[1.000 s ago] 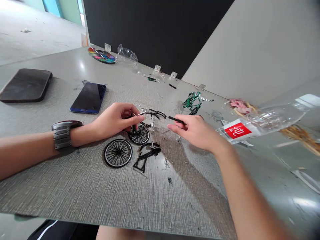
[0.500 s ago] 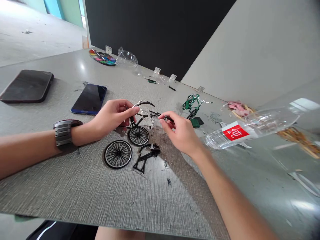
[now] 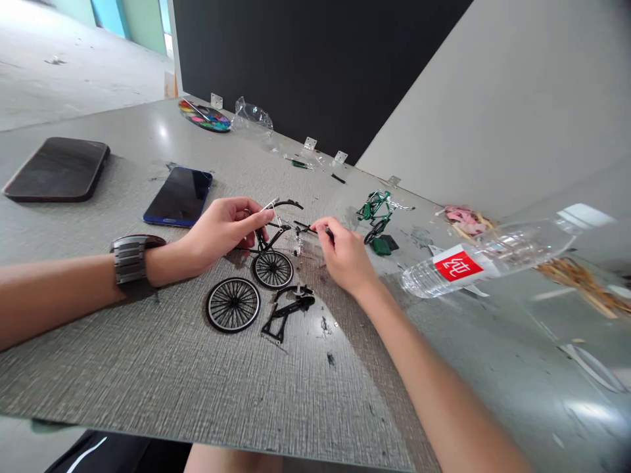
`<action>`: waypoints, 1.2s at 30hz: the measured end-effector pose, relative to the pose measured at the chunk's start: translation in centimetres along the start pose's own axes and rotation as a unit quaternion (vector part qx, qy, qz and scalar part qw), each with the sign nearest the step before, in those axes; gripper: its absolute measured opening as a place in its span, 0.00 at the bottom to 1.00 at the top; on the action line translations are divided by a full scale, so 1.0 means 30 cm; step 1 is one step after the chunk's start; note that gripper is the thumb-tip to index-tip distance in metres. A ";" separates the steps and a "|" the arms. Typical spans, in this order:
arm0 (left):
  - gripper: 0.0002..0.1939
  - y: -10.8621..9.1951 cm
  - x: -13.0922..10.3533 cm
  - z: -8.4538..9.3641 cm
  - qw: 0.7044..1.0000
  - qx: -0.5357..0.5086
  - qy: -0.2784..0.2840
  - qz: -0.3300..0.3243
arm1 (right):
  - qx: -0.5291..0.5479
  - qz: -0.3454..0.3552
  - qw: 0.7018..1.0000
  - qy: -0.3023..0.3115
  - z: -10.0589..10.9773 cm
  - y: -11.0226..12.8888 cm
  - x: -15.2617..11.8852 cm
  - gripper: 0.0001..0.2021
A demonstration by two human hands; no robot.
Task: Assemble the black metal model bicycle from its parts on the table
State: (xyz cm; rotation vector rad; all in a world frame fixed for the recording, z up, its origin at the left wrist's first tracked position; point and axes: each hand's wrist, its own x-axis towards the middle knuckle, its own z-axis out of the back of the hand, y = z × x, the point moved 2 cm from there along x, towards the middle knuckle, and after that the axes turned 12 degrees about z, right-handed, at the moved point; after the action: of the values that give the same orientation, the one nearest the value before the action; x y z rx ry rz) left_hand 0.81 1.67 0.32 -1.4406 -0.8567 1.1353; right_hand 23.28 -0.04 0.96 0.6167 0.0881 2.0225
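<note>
My left hand [image 3: 231, 225] is closed on a small black bicycle frame [image 3: 269, 244], with a thin silver part between thumb and finger. My right hand [image 3: 342, 248] is closed round a dark, slim tool [image 3: 329, 232], mostly hidden by the fingers. Between the hands lie small silver and black parts [image 3: 298, 242]. One spoked wheel [image 3: 273, 269] is just below the frame, and another wheel [image 3: 233, 305] lies flat nearer to me. Beside them rests a black piece with a stand [image 3: 283, 316].
A green model bicycle [image 3: 377, 213] stands behind my right hand, near a clear bottle [image 3: 478, 259] lying on its side. Two phones, one black [image 3: 59, 169] and one blue [image 3: 178, 196], lie left. A paint palette [image 3: 204, 116] and plastic wrapping [image 3: 252, 118] sit at the back.
My right hand has drawn its fingers in around the dark tool and turned slightly, its wrist shifting left. My left hand keeps its hold on the frame. The view has shifted a little.
</note>
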 end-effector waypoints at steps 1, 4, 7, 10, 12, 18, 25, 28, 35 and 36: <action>0.15 0.000 0.000 -0.001 1.000 0.000 0.001 0.001 | -0.007 -0.009 1.000 0.003 -0.006 -0.008 0.004 0.10; 0.15 0.002 0.000 -0.001 1.000 0.001 0.001 0.006 | -0.017 -0.024 0.999 0.021 -0.027 -0.020 0.012 0.08; 0.15 0.005 0.002 0.000 1.000 0.000 0.000 0.006 | -0.009 -0.013 0.999 0.039 -0.039 -0.018 0.013 0.06; 0.15 0.004 0.003 0.001 1.000 -0.004 0.001 0.003 | 0.002 -0.004 0.999 0.047 -0.041 -0.016 0.009 0.05; 0.15 0.003 0.003 0.001 1.000 -0.001 -0.002 0.005 | 0.005 -0.007 0.999 0.048 -0.041 -0.017 0.007 0.05; 0.15 0.004 0.004 0.000 1.000 0.007 -0.008 0.006 | 0.003 -0.006 0.999 0.050 -0.048 -0.021 0.009 0.07; 0.15 0.005 0.003 -0.001 1.000 0.013 -0.007 0.004 | 0.032 -0.002 0.997 0.072 -0.044 -0.006 0.013 0.09; 0.16 0.005 0.003 -0.001 1.000 0.019 -0.006 0.006 | 0.044 0.011 0.996 0.081 -0.039 0.008 0.014 0.11; 0.15 0.005 0.003 -0.001 1.000 0.016 -0.001 -0.008 | 0.088 0.033 0.991 0.093 -0.041 0.026 0.007 0.12; 0.15 0.006 0.003 -0.002 1.000 0.016 0.001 -0.008 | 0.102 0.039 0.989 0.101 -0.042 0.028 0.006 0.14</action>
State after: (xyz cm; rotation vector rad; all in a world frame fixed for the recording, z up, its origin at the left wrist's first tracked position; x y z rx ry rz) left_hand 0.87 1.71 0.13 -1.4060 -0.8439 1.1303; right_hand 21.96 -0.09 0.19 0.5481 0.4020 2.1649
